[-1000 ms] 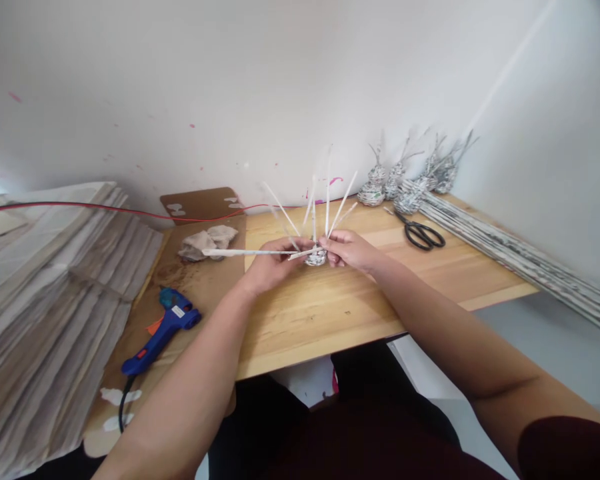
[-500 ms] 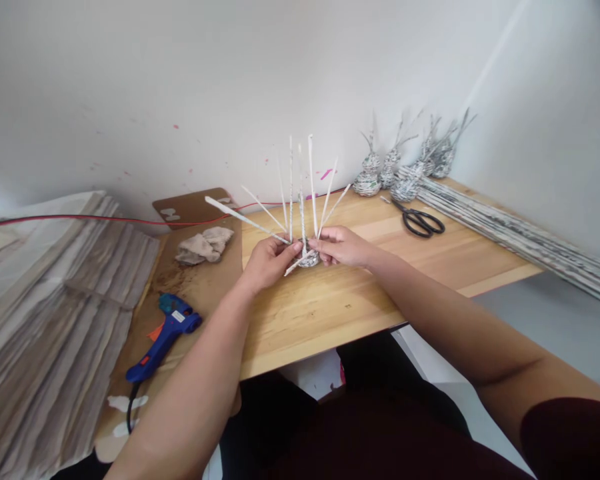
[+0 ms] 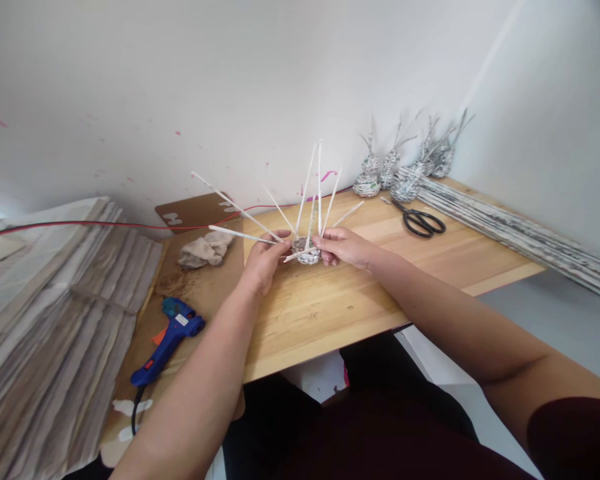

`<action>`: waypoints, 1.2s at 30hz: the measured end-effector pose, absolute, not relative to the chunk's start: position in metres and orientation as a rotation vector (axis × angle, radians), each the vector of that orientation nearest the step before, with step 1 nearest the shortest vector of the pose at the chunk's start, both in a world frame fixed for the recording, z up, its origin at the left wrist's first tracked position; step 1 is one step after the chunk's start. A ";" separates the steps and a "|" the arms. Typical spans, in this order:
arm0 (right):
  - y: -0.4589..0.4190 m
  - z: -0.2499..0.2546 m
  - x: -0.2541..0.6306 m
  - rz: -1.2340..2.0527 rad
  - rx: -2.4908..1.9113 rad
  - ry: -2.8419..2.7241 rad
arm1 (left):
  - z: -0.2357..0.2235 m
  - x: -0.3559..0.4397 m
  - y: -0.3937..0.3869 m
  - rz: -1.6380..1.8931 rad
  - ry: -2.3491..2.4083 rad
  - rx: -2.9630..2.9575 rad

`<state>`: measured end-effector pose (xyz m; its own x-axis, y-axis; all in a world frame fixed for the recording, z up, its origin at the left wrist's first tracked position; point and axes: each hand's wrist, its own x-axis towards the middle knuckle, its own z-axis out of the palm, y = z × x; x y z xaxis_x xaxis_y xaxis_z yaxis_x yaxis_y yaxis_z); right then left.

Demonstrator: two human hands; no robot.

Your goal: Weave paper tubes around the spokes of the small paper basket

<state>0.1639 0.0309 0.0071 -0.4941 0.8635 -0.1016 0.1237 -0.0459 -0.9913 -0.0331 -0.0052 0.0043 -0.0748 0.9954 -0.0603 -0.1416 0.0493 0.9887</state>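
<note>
1. Two hands: the left hand (image 3: 269,260) grips paper strips (image 3: 320,190); the right hand (image 3: 343,247) pinches one.
2. One round, woven paper cup (image 3: 309,258) between them, about nine thin strips radiating, over the wooden surface (image 3: 325,317).
3. At least four knobbly, gourd-shaped weavings (image 3: 367,181), far right.
4. One black scissors (image 3: 421,223), right; one crumpled cloth (image 3: 205,249), left.

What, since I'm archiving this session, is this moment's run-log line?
left hand: at woven paper base; right hand: pinching its rim; nearby: glue gun, scissors
</note>
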 end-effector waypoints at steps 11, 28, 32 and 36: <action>0.035 0.004 0.165 1.648 -1.049 -1.533 | 0.006 -0.033 -0.009 1.337 1.155 1.110; 0.038 0.002 0.168 1.615 -1.004 -1.641 | 0.005 -0.036 -0.008 1.074 1.016 0.962; 0.037 0.003 0.169 1.604 -1.013 -1.650 | 0.005 -0.035 -0.008 1.050 1.041 0.910; 0.035 0.005 0.169 1.589 -1.027 -1.668 | 0.003 -0.035 -0.007 1.042 1.024 0.890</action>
